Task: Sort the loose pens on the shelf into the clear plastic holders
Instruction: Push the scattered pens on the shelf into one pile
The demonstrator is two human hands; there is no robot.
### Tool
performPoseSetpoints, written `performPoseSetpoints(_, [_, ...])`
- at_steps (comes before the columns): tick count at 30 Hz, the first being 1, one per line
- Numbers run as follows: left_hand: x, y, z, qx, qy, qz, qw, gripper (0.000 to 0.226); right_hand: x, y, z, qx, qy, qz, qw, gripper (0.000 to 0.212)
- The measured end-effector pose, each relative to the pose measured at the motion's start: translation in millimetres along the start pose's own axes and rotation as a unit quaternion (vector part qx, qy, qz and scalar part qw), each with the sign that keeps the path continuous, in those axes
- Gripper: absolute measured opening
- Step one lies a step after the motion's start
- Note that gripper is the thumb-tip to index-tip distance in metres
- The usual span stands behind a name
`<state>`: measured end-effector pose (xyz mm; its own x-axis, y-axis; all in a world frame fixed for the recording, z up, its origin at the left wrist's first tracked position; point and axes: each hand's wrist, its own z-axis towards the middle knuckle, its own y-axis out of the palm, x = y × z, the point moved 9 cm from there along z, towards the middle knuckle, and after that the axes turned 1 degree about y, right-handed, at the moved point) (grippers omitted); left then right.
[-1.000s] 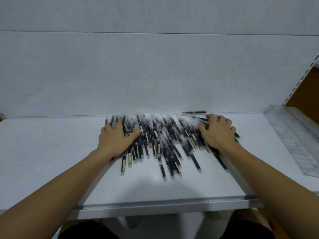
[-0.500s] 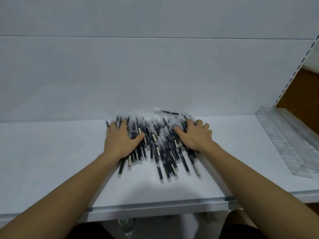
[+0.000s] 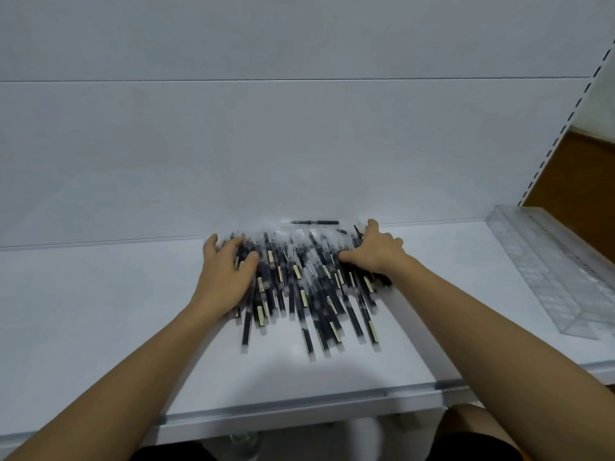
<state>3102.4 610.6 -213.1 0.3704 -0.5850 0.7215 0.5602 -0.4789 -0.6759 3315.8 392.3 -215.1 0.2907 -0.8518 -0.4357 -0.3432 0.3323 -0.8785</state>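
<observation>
A heap of black pens with clear caps (image 3: 306, 294) lies in the middle of the white shelf (image 3: 100, 311), most of them pointing front to back. My left hand (image 3: 226, 277) rests flat on the heap's left side, fingers spread. My right hand (image 3: 376, 254) is cupped over the heap's right back edge, fingers curled down among the pens, lifting nothing. One single pen (image 3: 316, 222) lies apart against the back wall. The clear plastic holder (image 3: 549, 271), a long compartmented tray, lies at the shelf's right end, well away from both hands.
The shelf's grey front lip (image 3: 299, 404) runs below the pens. A white back panel (image 3: 299, 144) rises behind them. A perforated upright (image 3: 565, 128) stands at the far right beside brown flooring.
My right hand has swept leftward and pushed the heap's right side inward, so the pile is narrower than a second ago. The left hand has barely moved.
</observation>
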Motion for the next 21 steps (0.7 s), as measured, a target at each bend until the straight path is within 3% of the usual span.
performPoseSetpoints(6, [-14.2, -6.5, 1.8, 0.004, 0.0, 0.022, 1.0, 0.057, -13.1, -7.2, 9.1, -0.04, 0.016, 0.014, 0.999, 0.104])
performPoseSetpoints(18, [-18.1, -4.1, -2.2, 0.019, 0.002, -0.057, 0.998, 0.055, -11.9, -21.1, 9.0, -0.015, 0.003, 0.055, 0.998, 0.087])
performPoseSetpoints(21, [-19.0, -6.3, -4.0, 0.032, -0.003, -0.092, 0.995, 0.054, -17.8, -28.2, 5.3, -0.013, 0.0, 0.082, 0.997, 0.065])
